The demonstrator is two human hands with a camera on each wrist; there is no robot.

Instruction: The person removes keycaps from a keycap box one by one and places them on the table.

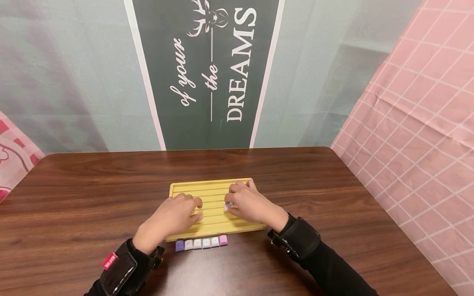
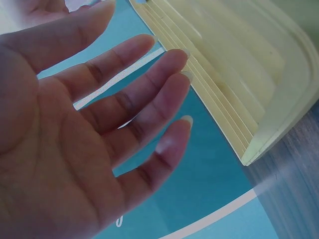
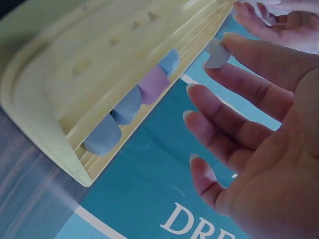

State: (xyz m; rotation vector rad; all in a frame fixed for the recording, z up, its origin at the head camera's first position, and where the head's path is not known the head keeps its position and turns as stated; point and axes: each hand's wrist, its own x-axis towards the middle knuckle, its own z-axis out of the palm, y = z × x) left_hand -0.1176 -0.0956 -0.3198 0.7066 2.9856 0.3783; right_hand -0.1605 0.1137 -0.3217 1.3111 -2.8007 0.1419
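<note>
My right hand (image 1: 249,203) pinches a small white keycap (image 3: 218,55) between thumb and index finger, above the right part of a yellow ridged tray (image 1: 214,224). Its other fingers are loosely bent. In the right wrist view, a pink keycap (image 3: 153,85) and several pale bluish ones sit in a groove of the tray; in the head view that hand mostly covers them. Over the tray's left part hovers my left hand (image 1: 174,216), fingers loosely bent and holding nothing, as the left wrist view confirms.
Along the tray's near edge, on the brown wooden table (image 1: 92,193), lies a row of keycaps: a purple one (image 1: 179,246), several white ones (image 1: 201,243) and a pink one (image 1: 223,240). A printed curtain (image 1: 207,135) hangs behind the table, a pink checked cloth (image 1: 418,144) at the right.
</note>
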